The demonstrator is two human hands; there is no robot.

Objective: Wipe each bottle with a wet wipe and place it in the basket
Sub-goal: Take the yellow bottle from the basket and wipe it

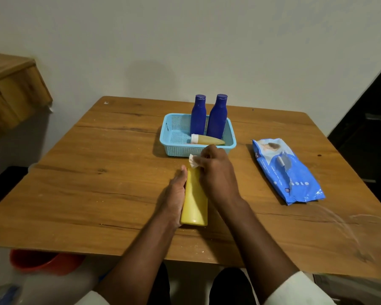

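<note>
A yellow bottle (195,201) lies lengthwise on the wooden table (97,172), base toward me. My left hand (174,194) grips its left side. My right hand (216,172) presses a crumpled white wet wipe (193,161) onto the bottle's far end, covering the cap. Just beyond stands a light-blue basket (174,146). Inside it two dark-blue bottles (198,115) (217,117) stand upright, and a small yellowish bottle with a white cap (207,139) lies on its side.
A blue pack of wet wipes (286,170) lies on the table to the right. A red bucket (42,260) sits on the floor under the left near edge. A wooden shelf (11,89) juts out at the left; dark furniture (372,133) stands at the right.
</note>
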